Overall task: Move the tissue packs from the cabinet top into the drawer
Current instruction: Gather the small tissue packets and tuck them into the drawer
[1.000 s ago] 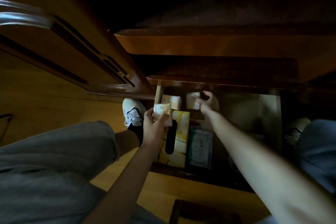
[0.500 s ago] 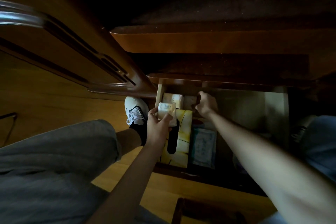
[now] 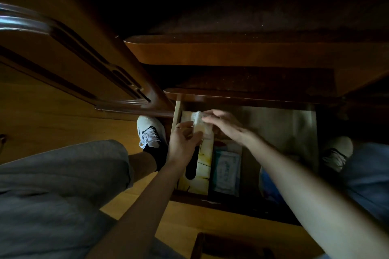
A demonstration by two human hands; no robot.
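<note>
head view shows a small pale plastic-wrapped tissue pack (image 3: 199, 125) held over the back left corner of the open wooden drawer (image 3: 311, 132), just above the yellow patterned tissue box (image 3: 203, 166). the left hand (image 3: 183, 140) has its grip closed round the pack's near end, fingers curled. the right hand (image 3: 223, 121) lies on the pack's top with fingers nearly straight, touching rather than clasping as far as the dim light lets me tell. this pack looks close to being set down, so the task seems well along. the dark cabinet top (image 3: 252, 78) shows no packs i can make out, though it is very dark. compared with half a second ago, the left hand has carried the pack further back into the drawer, and the right hand has come across from the rear packs to meet it. those rear packs are now hidden. a teal flat packet (image 3: 226, 171) lies beside the box.
</note>
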